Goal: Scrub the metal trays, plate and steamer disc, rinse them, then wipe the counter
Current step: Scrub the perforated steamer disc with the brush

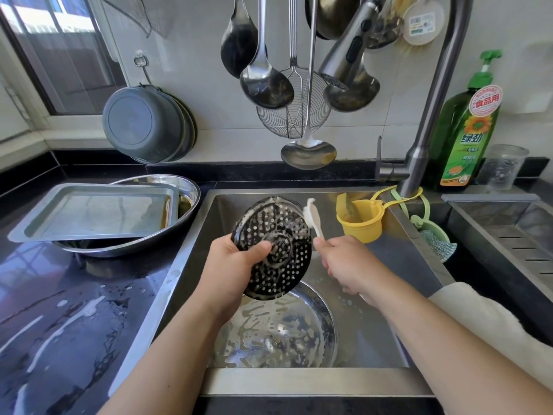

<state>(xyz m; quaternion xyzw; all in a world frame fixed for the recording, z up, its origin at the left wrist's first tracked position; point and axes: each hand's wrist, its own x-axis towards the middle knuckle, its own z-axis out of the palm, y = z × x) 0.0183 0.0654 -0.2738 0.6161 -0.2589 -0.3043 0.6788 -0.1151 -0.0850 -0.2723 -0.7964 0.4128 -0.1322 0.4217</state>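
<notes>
Step in hand: scrubbing the steamer disc [276, 250]; left hand [230, 265] grips the disc by its lower left edge, thumb curled over the face, tilted above the sink [398, 265]; right hand [344, 262] has its fingers wrapped round the handle of a white brush [312, 217], bristles touching the disc's upper right rim; suds cover the holes; a soapy round plate [281, 333] lies in the sink just below; a rectangular tray [95, 211] sits in a bowl [191, 187] on the wet desk [59, 310], seemingly not yet washed; next, probably: work the brush across the remaining face, then rinse under the tap [344, 59]
</notes>
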